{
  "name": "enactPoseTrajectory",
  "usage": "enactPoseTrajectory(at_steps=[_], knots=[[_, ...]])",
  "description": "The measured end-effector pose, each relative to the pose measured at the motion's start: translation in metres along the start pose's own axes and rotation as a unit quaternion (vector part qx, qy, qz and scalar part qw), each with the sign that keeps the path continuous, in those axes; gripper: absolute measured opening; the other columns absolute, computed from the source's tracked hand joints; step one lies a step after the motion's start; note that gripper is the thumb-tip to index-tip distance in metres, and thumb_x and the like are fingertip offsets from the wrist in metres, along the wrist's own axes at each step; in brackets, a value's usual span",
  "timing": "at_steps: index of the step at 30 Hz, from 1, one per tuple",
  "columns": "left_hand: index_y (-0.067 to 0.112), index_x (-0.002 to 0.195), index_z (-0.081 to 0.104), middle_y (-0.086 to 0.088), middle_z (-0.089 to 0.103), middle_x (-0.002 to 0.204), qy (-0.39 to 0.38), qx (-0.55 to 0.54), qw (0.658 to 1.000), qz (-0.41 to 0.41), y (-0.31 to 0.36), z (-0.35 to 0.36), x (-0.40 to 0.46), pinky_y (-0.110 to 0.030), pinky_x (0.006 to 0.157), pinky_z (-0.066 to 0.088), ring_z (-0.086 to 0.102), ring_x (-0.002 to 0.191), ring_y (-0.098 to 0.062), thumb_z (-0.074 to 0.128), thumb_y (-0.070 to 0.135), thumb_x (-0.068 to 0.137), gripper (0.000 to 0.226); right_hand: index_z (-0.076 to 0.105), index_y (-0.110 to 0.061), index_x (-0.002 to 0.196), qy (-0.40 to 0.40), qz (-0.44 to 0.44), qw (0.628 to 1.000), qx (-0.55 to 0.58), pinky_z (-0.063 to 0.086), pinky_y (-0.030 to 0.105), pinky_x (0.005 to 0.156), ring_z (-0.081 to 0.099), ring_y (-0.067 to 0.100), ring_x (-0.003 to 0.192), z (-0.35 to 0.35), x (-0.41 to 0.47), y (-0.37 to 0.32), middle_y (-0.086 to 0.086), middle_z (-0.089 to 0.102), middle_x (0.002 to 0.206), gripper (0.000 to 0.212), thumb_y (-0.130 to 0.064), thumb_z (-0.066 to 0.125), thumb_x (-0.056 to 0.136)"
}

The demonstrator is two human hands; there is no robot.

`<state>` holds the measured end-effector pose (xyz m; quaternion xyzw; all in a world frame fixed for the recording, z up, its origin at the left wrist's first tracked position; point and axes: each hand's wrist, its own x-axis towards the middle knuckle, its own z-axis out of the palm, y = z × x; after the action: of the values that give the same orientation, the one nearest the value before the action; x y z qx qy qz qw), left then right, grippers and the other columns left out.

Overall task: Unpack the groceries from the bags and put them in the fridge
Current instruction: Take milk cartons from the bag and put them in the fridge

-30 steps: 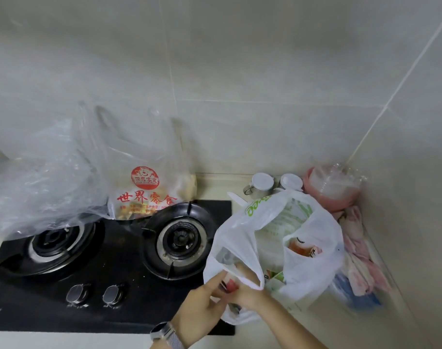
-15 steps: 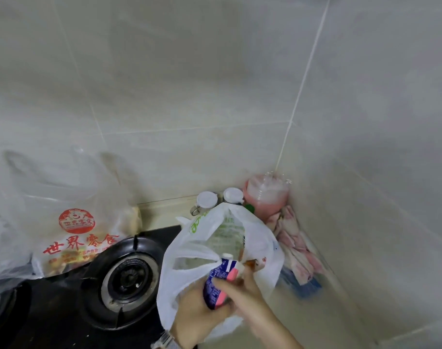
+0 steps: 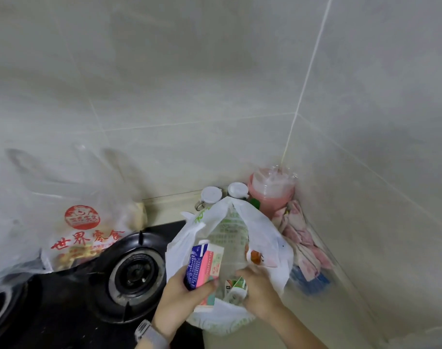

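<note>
A white plastic grocery bag (image 3: 262,230) stands open on the counter beside the hob. My left hand (image 3: 182,295) grips a blue and pink drink carton (image 3: 204,265), held upright at the bag's mouth. My right hand (image 3: 260,290) reaches down into the bag, its fingers on a small white and green carton (image 3: 236,288); whether it grips that carton I cannot tell. An orange packet (image 3: 255,255) shows through the bag's far side. A clear bag with red print (image 3: 86,227) sits on the hob at the left.
A black gas hob (image 3: 134,275) with two burners lies left of the white bag. In the tiled corner stand two white-lidded jars (image 3: 211,193), a pink container (image 3: 272,192) and pink cloths (image 3: 300,238). The fridge is out of view.
My left hand has lifted the blue and pink carton higher out of the white bag. My right hand has let go of it and moved down into the bag.
</note>
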<state>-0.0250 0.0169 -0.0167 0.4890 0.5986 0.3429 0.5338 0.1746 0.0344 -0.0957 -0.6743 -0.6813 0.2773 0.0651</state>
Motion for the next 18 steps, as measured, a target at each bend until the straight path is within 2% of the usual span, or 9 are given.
enactPoseTrajectory(at_steps=[3,6,9,11,13,15,18], knots=[[0.018,0.093,0.068,0.005,0.075,0.079,0.009,-0.010,1.000,-0.009,-0.001,-0.004,-0.004,-0.016,0.063,0.050,0.069,0.072,-0.004,0.085,0.016,0.068,0.030,0.043,-0.034,0.138,-0.052,-0.017,0.993,-0.108,0.026,0.023,0.106,0.030,0.024,0.129,0.000,0.005,0.001,-0.003,0.038,0.134,0.069,-0.010,0.062,0.076],[0.016,0.093,0.068,0.005,0.075,0.076,0.016,-0.017,1.000,-0.017,-0.003,-0.006,-0.006,-0.012,0.058,0.048,0.069,0.068,-0.002,0.084,0.012,0.069,0.029,0.037,-0.032,0.141,-0.107,-0.030,0.972,-0.206,0.023,0.032,0.112,0.025,0.026,0.136,-0.004,0.012,-0.010,0.000,0.033,0.141,0.075,-0.011,0.067,0.075],[0.015,0.095,0.068,0.004,0.075,0.080,0.021,-0.021,0.999,-0.025,-0.001,-0.008,-0.010,-0.015,0.061,0.051,0.070,0.072,-0.006,0.084,0.013,0.069,0.030,0.033,-0.033,0.142,-0.176,-0.040,0.936,-0.301,0.025,0.044,0.112,0.013,0.031,0.142,-0.005,0.019,-0.015,0.003,0.027,0.147,0.077,-0.019,0.070,0.076],[0.015,0.097,0.068,0.003,0.076,0.082,0.029,-0.029,0.999,-0.032,-0.002,-0.009,-0.011,-0.017,0.063,0.052,0.071,0.075,-0.008,0.084,0.013,0.069,0.031,0.035,-0.034,0.141,-0.200,-0.052,0.920,-0.333,0.026,0.046,0.111,0.009,0.033,0.143,-0.003,0.021,-0.016,0.004,0.026,0.148,0.068,-0.022,0.066,0.081],[0.015,0.097,0.068,0.004,0.076,0.083,0.034,-0.035,0.998,-0.038,-0.001,-0.009,-0.012,-0.017,0.065,0.052,0.071,0.077,-0.009,0.083,0.012,0.070,0.031,0.041,-0.031,0.137,-0.195,-0.084,0.916,-0.339,0.031,0.046,0.109,0.014,0.036,0.141,-0.001,0.023,-0.012,0.007,0.029,0.144,0.059,-0.020,0.064,0.083],[0.016,0.097,0.068,0.003,0.076,0.084,0.039,-0.040,0.998,-0.042,0.000,-0.009,-0.012,-0.018,0.065,0.053,0.071,0.079,-0.011,0.083,0.012,0.071,0.031,0.044,-0.028,0.133,-0.175,-0.125,0.915,-0.342,0.044,0.043,0.096,0.028,0.037,0.133,0.001,0.024,-0.005,0.009,0.032,0.138,0.062,-0.017,0.068,0.078],[0.016,0.099,0.069,0.001,0.076,0.086,0.046,-0.052,0.996,-0.052,0.000,-0.009,-0.014,-0.021,0.068,0.055,0.071,0.083,-0.015,0.083,0.013,0.071,0.031,0.044,-0.030,0.134,-0.146,-0.153,0.931,-0.296,0.048,0.038,0.085,0.033,0.030,0.129,0.003,0.021,0.008,0.005,0.033,0.136,0.064,-0.019,0.068,0.076]])
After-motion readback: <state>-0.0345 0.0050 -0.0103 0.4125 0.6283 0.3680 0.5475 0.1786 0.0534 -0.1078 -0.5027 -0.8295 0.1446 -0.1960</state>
